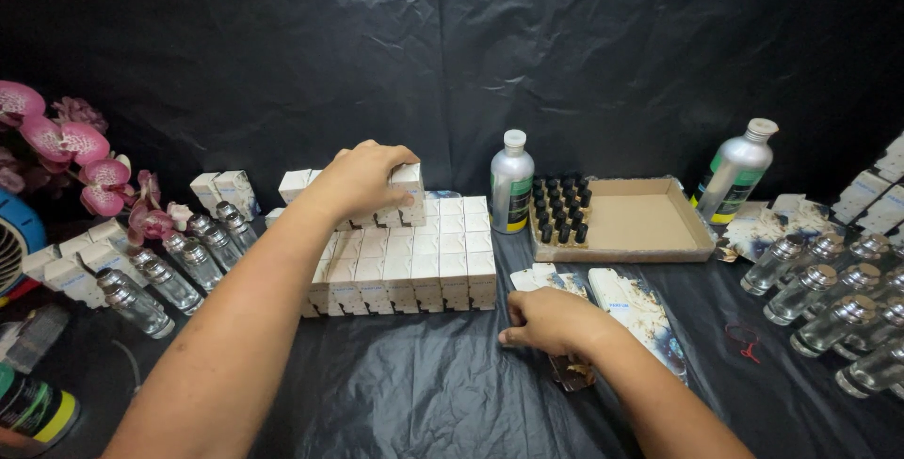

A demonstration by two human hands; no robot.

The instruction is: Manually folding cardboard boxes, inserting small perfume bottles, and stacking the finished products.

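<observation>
My left hand (363, 181) grips a small white box (408, 179) on top of the back rows of a block of several upright white boxes (414, 266) standing on the black sheet. My right hand (551, 320) rests closed on the sheet, in front of flattened white printed cartons (631, 299), with a small dark brownish item (573, 371) partly under it; whether it holds that item is unclear.
A silver bottle (511, 183) and a cardboard tray (650, 224) with several black caps (561, 207) stand behind. Another silver bottle (737, 170) is at right. Clear glass bottles (838, 308) lie right; more bottles (165, 275) and boxes sit left by pink orchids (80, 153).
</observation>
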